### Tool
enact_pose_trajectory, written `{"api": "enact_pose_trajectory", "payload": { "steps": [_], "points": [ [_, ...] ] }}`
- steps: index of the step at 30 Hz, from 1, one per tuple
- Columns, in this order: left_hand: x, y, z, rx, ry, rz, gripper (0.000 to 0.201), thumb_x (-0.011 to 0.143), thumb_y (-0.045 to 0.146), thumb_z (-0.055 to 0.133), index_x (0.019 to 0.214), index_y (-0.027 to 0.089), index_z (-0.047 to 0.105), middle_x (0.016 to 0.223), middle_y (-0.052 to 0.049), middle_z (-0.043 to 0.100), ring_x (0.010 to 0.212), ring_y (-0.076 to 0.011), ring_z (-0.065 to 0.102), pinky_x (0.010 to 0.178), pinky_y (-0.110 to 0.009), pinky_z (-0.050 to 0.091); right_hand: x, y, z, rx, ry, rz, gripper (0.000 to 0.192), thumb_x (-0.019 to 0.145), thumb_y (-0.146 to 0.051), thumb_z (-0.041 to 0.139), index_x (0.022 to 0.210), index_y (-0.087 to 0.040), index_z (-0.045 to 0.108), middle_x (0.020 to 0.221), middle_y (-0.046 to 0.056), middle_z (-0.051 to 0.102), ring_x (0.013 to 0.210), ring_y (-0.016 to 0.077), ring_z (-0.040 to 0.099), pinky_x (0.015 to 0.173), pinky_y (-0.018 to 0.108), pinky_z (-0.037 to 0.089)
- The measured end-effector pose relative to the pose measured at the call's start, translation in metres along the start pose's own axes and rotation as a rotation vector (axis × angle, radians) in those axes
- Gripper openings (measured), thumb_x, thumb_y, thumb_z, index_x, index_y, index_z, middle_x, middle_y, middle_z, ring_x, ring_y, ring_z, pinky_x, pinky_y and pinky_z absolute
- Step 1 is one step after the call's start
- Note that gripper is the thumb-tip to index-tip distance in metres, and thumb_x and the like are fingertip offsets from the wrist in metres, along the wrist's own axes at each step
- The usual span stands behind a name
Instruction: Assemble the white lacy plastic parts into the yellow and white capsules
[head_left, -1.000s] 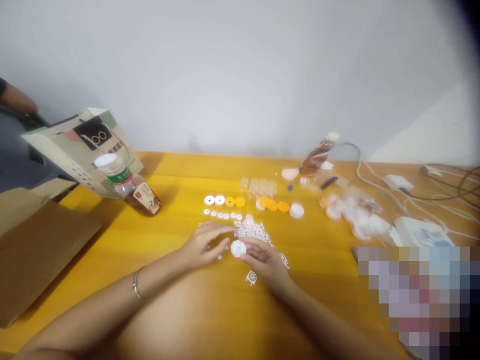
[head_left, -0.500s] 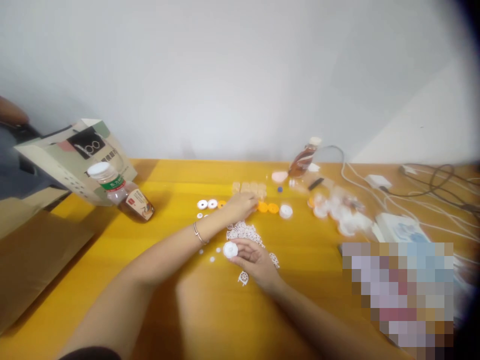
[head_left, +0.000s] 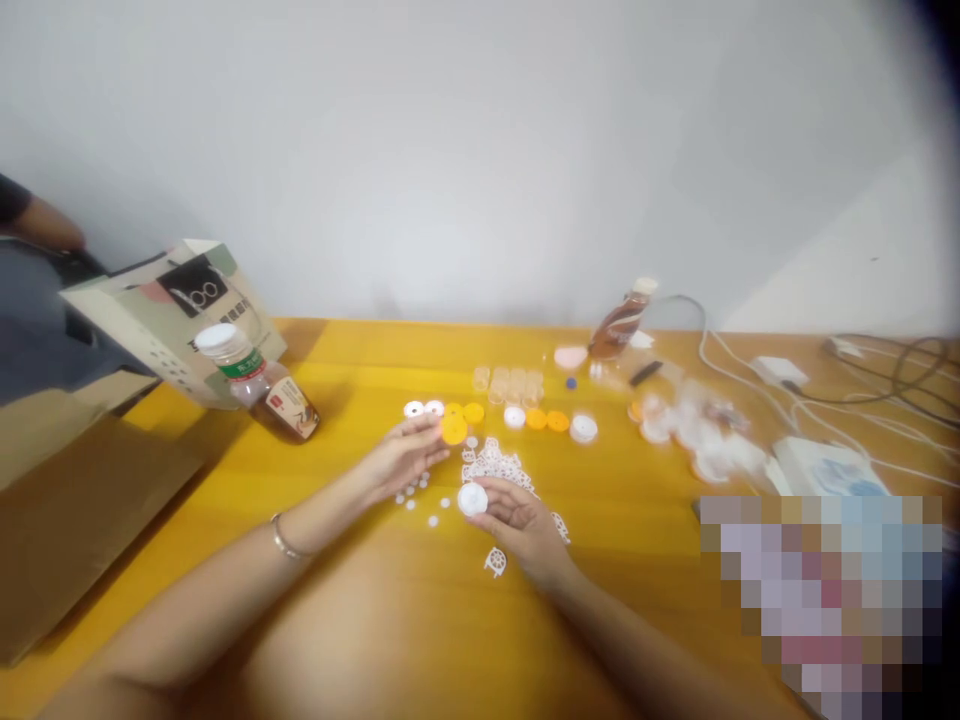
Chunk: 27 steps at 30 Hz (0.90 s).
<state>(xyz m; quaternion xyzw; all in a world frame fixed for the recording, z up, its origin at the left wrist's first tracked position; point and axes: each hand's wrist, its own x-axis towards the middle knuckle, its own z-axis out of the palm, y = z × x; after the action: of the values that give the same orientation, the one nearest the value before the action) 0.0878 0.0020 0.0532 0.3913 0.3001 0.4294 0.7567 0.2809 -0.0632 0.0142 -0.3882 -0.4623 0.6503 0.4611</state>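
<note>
My left hand [head_left: 403, 458] pinches a flat yellow disc [head_left: 454, 429] at its fingertips, just above the yellow table [head_left: 360, 610]. My right hand [head_left: 521, 520] holds a round white disc [head_left: 472, 498] between thumb and fingers. Between and behind the hands lies a heap of white lacy plastic pieces [head_left: 501, 463]. Small white rings [head_left: 421, 492] are scattered under the left hand. A row of white and yellow discs [head_left: 472, 412] lies further back, with more orange ones [head_left: 546, 420] to the right.
A lying bottle [head_left: 259, 380] and a paper bag [head_left: 169, 305] sit at the left, with brown cardboard [head_left: 67, 520] in front. A tilted bottle [head_left: 621, 322], white parts [head_left: 697, 430], cables [head_left: 862, 385] and a white box [head_left: 825, 465] fill the right. Another person's arm [head_left: 37, 220] shows at far left.
My left hand reached out to the row of discs, then drew back toward me holding a yellow disc. The right hand stayed in place with the white disc.
</note>
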Motion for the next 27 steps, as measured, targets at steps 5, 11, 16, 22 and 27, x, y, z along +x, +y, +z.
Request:
{"api": "enact_pose_trajectory", "payload": {
  "steps": [5, 11, 16, 22, 27],
  "points": [
    [-0.034, -0.007, -0.008, -0.074, -0.061, -0.031, 0.037, 0.079, 0.020, 0.061, 0.115, 0.019, 0.051, 0.105, -0.009, 0.062, 0.092, -0.0155, 0.061, 0.077, -0.021, 0.046, 0.001, 0.002, 0.000, -0.044, 0.030, -0.028, 0.038, 0.063, -0.026, 0.075, 0.098, -0.021, 0.063, 0.086, 0.004, 0.071, 0.083, 0.0186, 0.066, 0.085, 0.037, 0.050],
    [-0.034, -0.020, -0.003, 0.118, -0.045, 0.050, 0.035, 0.079, 0.022, 0.061, 0.114, 0.019, 0.055, 0.112, -0.008, 0.059, 0.098, -0.0161, 0.058, 0.089, -0.028, 0.043, 0.002, 0.004, -0.001, -0.063, 0.122, -0.049, 0.037, 0.064, -0.026, 0.073, 0.100, -0.022, 0.063, 0.089, 0.003, 0.071, 0.082, 0.0181, 0.066, 0.084, 0.037, 0.051],
    [-0.037, -0.027, 0.008, 0.665, -0.024, 0.273, 0.035, 0.078, 0.023, 0.061, 0.113, 0.020, 0.054, 0.105, -0.008, 0.061, 0.092, -0.0161, 0.058, 0.085, -0.031, 0.045, 0.002, 0.004, 0.001, -0.087, 0.145, -0.045, 0.038, 0.064, -0.025, 0.073, 0.101, -0.020, 0.063, 0.087, 0.003, 0.071, 0.079, 0.0172, 0.066, 0.083, 0.034, 0.052],
    [-0.047, -0.026, 0.022, 1.145, -0.076, 0.450, 0.034, 0.083, 0.025, 0.053, 0.117, 0.021, 0.052, 0.106, -0.008, 0.059, 0.096, -0.0174, 0.055, 0.088, -0.034, 0.044, -0.002, 0.003, 0.004, -0.093, 0.071, -0.056, 0.035, 0.065, -0.027, 0.072, 0.099, -0.022, 0.063, 0.085, 0.001, 0.071, 0.081, 0.0186, 0.067, 0.084, 0.035, 0.052],
    [-0.049, -0.029, 0.021, 1.261, -0.089, 0.461, 0.034, 0.086, 0.025, 0.049, 0.120, 0.022, 0.049, 0.108, -0.008, 0.057, 0.098, -0.0175, 0.054, 0.087, -0.034, 0.045, -0.005, 0.002, 0.005, -0.142, 0.036, -0.069, 0.034, 0.067, -0.028, 0.071, 0.100, -0.023, 0.063, 0.086, 0.001, 0.071, 0.083, 0.0201, 0.067, 0.085, 0.038, 0.052]
  ]
}}
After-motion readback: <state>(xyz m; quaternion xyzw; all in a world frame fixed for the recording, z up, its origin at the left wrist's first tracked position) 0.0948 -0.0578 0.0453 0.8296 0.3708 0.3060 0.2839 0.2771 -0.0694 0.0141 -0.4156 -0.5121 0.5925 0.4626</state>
